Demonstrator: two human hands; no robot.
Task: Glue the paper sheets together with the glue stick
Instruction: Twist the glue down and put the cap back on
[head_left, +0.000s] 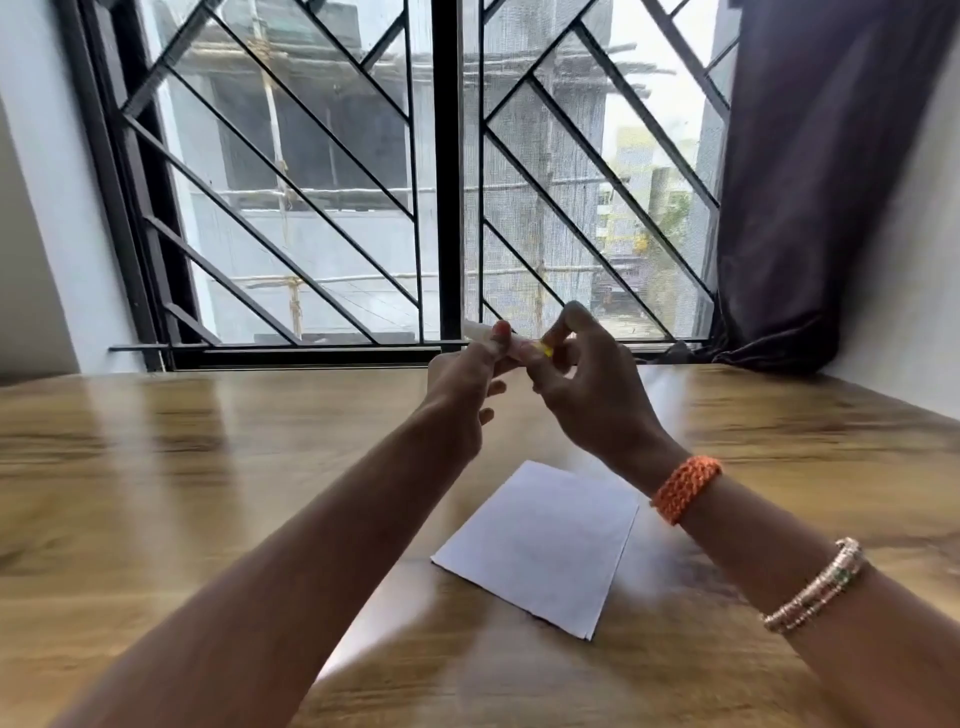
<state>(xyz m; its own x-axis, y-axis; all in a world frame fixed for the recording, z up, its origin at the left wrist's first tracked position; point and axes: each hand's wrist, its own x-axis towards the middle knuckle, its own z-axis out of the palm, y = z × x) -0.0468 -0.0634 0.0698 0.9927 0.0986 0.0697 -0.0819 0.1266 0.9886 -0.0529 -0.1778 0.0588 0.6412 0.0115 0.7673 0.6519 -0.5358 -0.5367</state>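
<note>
**Head view: glue stick held up between both hands, paper flat on the counter**

Head camera looks down two bare forearms that rise from the bottom edge and meet above the far part of the counter (156, 467). The left hand (462, 395) has its fingers closed around the pale barrel of the glue stick (501, 343), which lies roughly level and is mostly covered by both hands; only a whitish stretch and a small yellow part show, and motion blur makes the cap end hard to read. The right hand (587, 384) pinches the yellow end between thumb and fingers, the forefinger arched above. Whether the cap is on or off cannot be told. An orange woven band (685, 488) sits at the right wrist, with a beaded bracelet (815, 587) lower on that forearm.

Paper sheets (545, 545) lie stacked flat on the glossy wood-grain counter, below the hands and nearer the front edge, one edge slightly offset.

Beyond the far edge stands a window with a black diagonal grille (311, 171); a dark curtain (810, 182) hangs at the right.
</note>
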